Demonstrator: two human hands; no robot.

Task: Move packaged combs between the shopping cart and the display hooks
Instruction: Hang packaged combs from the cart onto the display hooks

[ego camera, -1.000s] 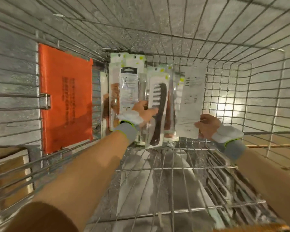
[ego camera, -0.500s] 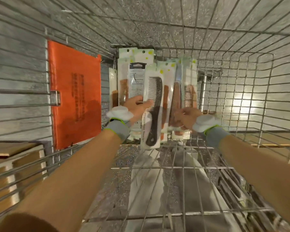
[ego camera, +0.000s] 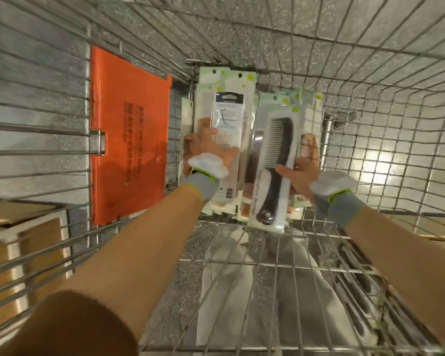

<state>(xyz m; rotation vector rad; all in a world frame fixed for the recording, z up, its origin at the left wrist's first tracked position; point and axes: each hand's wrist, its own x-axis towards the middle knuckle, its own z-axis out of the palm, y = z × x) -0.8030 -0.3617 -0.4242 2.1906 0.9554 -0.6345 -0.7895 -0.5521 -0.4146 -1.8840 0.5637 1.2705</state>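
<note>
The wire shopping cart (ego camera: 370,98) carries an orange plastic flap (ego camera: 129,134) on its left wall. A stack of packaged combs (ego camera: 247,86) stands upright against the far end wall. The left hand (ego camera: 206,147) lies on the left part of this stack, just beside a clear pack with a dark header card (ego camera: 228,116). Its fingers are spread over the pack fronts, and whether they hook round the left edge cannot be determined. The right hand (ego camera: 301,176) pinches a black comb in a white-backed clear pack (ego camera: 275,163), thumb on the front and fingers behind. Step in hand, as judged: selecting a pack from the cart. The next move requires lifting the black comb's pack clear of its neighbours and above the cart rim.
</note>
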